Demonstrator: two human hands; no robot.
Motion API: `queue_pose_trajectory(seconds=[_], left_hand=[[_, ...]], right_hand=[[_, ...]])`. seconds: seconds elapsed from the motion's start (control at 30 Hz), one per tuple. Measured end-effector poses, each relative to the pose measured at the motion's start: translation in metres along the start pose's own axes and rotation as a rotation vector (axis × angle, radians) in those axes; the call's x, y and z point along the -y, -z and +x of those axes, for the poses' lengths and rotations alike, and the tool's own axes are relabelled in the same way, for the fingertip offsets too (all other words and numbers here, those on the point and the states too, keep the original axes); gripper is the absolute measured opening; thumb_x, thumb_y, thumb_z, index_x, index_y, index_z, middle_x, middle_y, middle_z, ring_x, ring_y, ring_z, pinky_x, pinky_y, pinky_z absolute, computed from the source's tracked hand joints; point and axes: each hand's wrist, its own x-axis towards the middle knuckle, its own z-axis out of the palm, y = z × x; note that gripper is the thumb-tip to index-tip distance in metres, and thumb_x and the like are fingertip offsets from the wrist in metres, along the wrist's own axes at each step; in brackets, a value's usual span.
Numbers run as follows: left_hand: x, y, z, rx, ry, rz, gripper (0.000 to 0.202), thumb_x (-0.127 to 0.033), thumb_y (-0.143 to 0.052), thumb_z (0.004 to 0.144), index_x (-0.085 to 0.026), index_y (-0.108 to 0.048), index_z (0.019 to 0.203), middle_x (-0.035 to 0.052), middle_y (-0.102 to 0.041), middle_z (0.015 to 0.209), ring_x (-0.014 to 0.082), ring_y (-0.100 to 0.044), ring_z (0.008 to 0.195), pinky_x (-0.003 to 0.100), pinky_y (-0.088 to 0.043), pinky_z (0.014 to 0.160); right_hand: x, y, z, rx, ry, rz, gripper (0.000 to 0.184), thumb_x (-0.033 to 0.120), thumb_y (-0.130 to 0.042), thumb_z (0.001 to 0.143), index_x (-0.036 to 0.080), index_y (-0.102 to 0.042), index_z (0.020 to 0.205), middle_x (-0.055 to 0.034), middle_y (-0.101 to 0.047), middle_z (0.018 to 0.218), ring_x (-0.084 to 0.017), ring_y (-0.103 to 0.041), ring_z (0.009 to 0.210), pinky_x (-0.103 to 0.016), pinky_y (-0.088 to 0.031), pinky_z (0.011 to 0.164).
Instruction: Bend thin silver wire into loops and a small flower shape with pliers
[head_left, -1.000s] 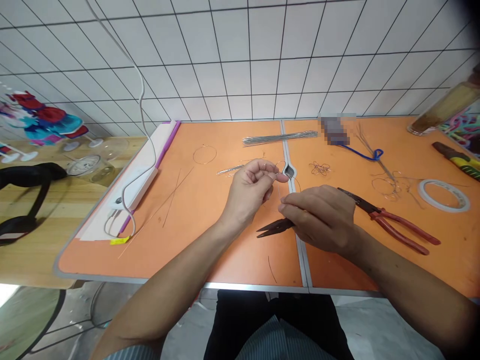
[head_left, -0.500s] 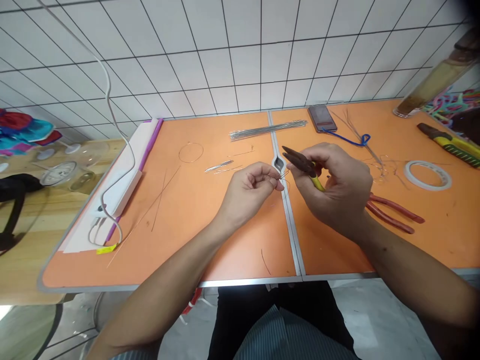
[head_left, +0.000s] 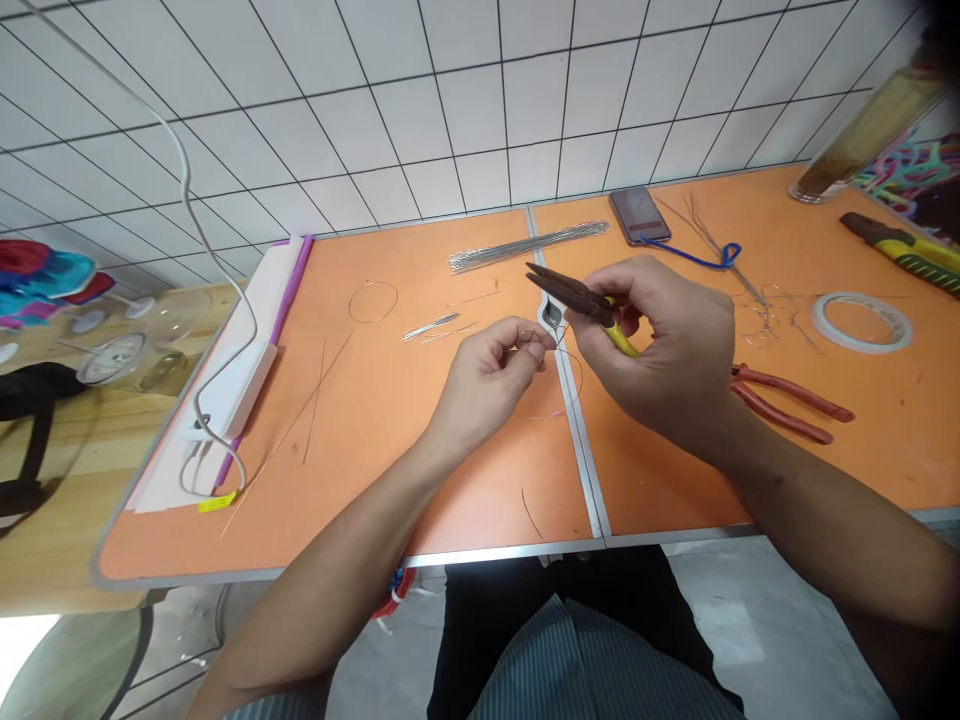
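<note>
On the orange folding table (head_left: pixel 480 500), at its metal centre seam (head_left: pixel 577 440), the left hand (head_left: pixel 484 385) pinches a thin curved wire (head_left: pixel 574 372); the right hand (head_left: pixel 660 345), just beside it, grips yellow-handled needle-nose pliers (head_left: pixel 574 297). Left of the seam lies a finished-looking wire ring (head_left: pixel 373 302); farther off, straight wires (head_left: pixel 525 247) look unworked.

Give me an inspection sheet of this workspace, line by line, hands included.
Surface: orange table, metal seam.
Job's things: yellow-handled pliers; fine wire.
Clutter: wire rods, wire ring, red-handled pliers, tape roll, phone.
Grippers: left hand pinches the fine wire; right hand grips the yellow-handled pliers.
Cables: white cable to white block; blue cord.
Surroundings: tiled wall; wooden table with glass dish.
</note>
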Motion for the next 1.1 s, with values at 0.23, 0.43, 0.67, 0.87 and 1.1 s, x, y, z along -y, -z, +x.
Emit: queue_pose_trajectory(seconds=[0.23,0.43,0.67,0.87,1.1], left_hand=[[-0.005,-0.004,-0.001,0.022,-0.028,0.034,0.01,-0.015,-0.066,0.088,-0.02,-0.075,0.09,-0.0011,-0.063,0.076,0.0116,-0.054,0.069,0.027,-0.044,0.067],[-0.005,-0.007,-0.002,0.0,-0.056,0.053,0.007,-0.023,-0.077,0.086,-0.019,-0.074,0.081,0.0015,-0.068,0.079,0.0128,-0.056,0.071,0.029,-0.044,0.068],[-0.002,-0.007,0.0,-0.003,-0.051,-0.02,0.011,-0.018,-0.083,0.08,-0.019,-0.073,0.075,-0.0016,-0.062,0.07,0.0101,-0.049,0.064,0.025,-0.039,0.062],[-0.001,0.0,0.005,-0.033,0.086,-0.241,0.016,-0.024,-0.087,0.076,-0.019,-0.072,0.074,-0.0014,-0.062,0.072,0.0055,-0.036,0.052,0.023,-0.024,0.048],[-0.01,0.014,0.01,-0.038,0.156,-0.44,0.029,-0.026,-0.09,0.074,-0.018,-0.063,0.075,-0.0033,-0.06,0.073,0.0016,-0.032,0.047,0.019,-0.02,0.043]], right_hand=[[0.003,0.0,-0.001,0.043,-0.104,-0.017,0.01,0.016,-0.063,0.095,0.025,-0.066,0.09,0.001,-0.068,0.078,-0.015,-0.061,0.067,-0.032,-0.051,0.067],[0.002,-0.001,-0.001,0.097,-0.157,-0.026,0.009,0.022,-0.063,0.099,0.025,-0.068,0.093,-0.0002,-0.07,0.08,-0.016,-0.061,0.069,-0.033,-0.052,0.067],[0.007,-0.001,0.001,0.115,-0.242,0.069,0.01,0.026,-0.064,0.101,0.024,-0.071,0.095,0.0001,-0.069,0.08,-0.015,-0.059,0.069,-0.032,-0.049,0.067],[0.002,0.003,0.005,0.116,-0.257,0.188,0.012,0.033,-0.065,0.104,0.023,-0.071,0.101,-0.0007,-0.069,0.086,-0.016,-0.058,0.074,-0.034,-0.046,0.07],[-0.021,0.012,0.009,0.389,-0.355,0.051,0.017,0.038,-0.066,0.101,0.025,-0.077,0.098,-0.0011,-0.068,0.078,-0.019,-0.055,0.069,-0.035,-0.038,0.065]])
